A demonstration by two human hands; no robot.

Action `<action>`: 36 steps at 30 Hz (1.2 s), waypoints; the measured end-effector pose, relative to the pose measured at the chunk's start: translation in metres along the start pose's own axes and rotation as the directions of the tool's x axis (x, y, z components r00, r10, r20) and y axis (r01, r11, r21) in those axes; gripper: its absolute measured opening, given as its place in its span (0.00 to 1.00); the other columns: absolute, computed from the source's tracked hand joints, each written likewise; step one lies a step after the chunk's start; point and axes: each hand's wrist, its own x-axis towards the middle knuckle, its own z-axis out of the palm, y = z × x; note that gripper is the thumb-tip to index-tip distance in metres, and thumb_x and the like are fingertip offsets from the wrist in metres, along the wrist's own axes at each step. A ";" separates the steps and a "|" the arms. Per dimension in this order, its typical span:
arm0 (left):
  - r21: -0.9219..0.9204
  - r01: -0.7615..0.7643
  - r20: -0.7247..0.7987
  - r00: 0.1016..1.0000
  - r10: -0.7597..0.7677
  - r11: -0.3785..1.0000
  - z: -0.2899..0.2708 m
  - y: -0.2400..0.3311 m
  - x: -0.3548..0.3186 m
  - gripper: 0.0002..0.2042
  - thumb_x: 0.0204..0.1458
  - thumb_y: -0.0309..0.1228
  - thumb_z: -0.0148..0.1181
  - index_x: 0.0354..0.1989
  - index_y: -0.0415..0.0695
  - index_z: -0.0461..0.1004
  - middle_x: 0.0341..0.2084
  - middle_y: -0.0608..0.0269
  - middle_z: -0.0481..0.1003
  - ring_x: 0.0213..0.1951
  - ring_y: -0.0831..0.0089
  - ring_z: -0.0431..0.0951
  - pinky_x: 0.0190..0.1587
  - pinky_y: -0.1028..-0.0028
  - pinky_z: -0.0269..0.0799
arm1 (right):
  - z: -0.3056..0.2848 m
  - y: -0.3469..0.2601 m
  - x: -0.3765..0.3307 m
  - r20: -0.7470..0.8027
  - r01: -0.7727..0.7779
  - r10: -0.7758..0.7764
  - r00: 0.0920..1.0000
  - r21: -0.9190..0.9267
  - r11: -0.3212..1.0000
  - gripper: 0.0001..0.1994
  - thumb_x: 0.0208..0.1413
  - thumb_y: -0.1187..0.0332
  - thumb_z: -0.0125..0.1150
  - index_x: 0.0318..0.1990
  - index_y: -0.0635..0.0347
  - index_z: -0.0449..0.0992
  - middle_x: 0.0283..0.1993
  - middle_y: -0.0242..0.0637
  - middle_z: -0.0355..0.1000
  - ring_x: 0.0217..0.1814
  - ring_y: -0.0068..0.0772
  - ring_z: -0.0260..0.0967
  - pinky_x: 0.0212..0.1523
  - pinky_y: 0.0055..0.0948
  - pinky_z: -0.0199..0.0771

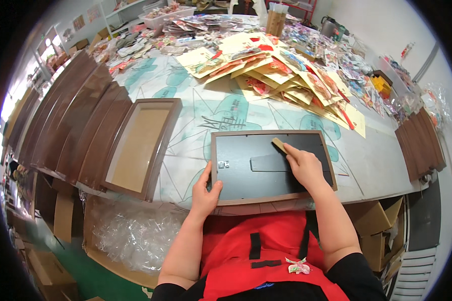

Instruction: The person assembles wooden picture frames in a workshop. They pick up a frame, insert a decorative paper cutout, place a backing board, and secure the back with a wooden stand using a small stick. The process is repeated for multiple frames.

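The picture frame [266, 184] lies back side up on the table [192, 143], directly in front of us. Our right hand [305, 166] pinches a small tan block [279, 145] over the black backing; our left hand [206, 193] rests open against the left edge. Farther left we have a row of brown frames [88, 123]; beyond, heaped cream cards [286, 75]; far right, a brown stack [419, 143].

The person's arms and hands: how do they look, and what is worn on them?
The left hand and right hand wear no gloves. Both forearms are bare, with no watch visible, up to black sleeves near the elbows.
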 end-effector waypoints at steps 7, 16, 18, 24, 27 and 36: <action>-0.004 -0.003 -0.002 1.000 0.003 1.000 -0.001 -0.001 -0.001 0.29 0.48 0.21 0.54 0.61 0.31 0.56 0.54 0.49 0.66 0.54 0.68 0.67 0.56 0.73 0.60 | -0.010 0.016 -0.004 -0.064 -0.090 0.080 0.995 -0.177 0.980 0.14 0.55 0.65 0.53 0.49 0.44 0.75 0.28 0.48 0.73 0.32 0.51 0.71 0.33 0.44 0.71; 0.003 0.009 0.033 0.999 -0.009 1.000 -0.004 0.003 0.000 0.28 0.48 0.21 0.54 0.60 0.30 0.56 0.53 0.49 0.66 0.54 0.68 0.67 0.56 0.73 0.60 | -0.001 0.021 0.003 -0.086 -0.109 0.096 0.992 -0.160 0.981 0.13 0.55 0.65 0.52 0.48 0.46 0.74 0.29 0.47 0.74 0.32 0.51 0.72 0.34 0.45 0.72; 0.003 0.012 0.027 1.000 -0.012 1.000 -0.005 0.002 0.000 0.28 0.48 0.21 0.54 0.60 0.30 0.56 0.53 0.49 0.66 0.54 0.68 0.67 0.56 0.73 0.60 | -0.001 0.031 0.013 -0.076 -0.104 0.102 0.992 -0.013 0.995 0.14 0.56 0.64 0.51 0.49 0.47 0.75 0.32 0.48 0.74 0.36 0.51 0.72 0.39 0.44 0.72; 0.064 -0.027 0.010 1.000 0.026 0.998 0.001 0.003 0.001 0.27 0.48 0.22 0.55 0.59 0.30 0.57 0.52 0.48 0.67 0.53 0.67 0.68 0.55 0.72 0.62 | -0.011 0.060 0.008 -0.018 -0.076 0.094 0.995 0.451 0.889 0.16 0.58 0.64 0.50 0.50 0.63 0.71 0.31 0.37 0.71 0.32 0.27 0.67 0.34 0.26 0.67; 0.211 -0.018 0.022 1.000 0.013 0.977 -0.009 0.009 0.016 0.27 0.48 0.23 0.55 0.58 0.31 0.60 0.51 0.49 0.69 0.52 0.67 0.69 0.54 0.72 0.63 | -0.024 0.066 -0.021 -0.086 -0.163 0.241 0.967 0.521 0.838 0.13 0.58 0.64 0.50 0.40 0.66 0.72 0.28 0.42 0.70 0.31 0.31 0.68 0.34 0.28 0.66; 0.616 -0.452 0.215 0.884 0.414 0.645 0.020 0.059 0.028 0.23 0.44 0.29 0.61 0.50 0.36 0.67 0.49 0.48 0.68 0.52 0.52 0.66 0.55 0.60 0.61 | -0.047 0.046 -0.094 0.065 -0.028 0.011 0.998 0.277 0.960 0.08 0.57 0.65 0.51 0.36 0.60 0.68 0.24 0.49 0.69 0.28 0.51 0.68 0.30 0.40 0.66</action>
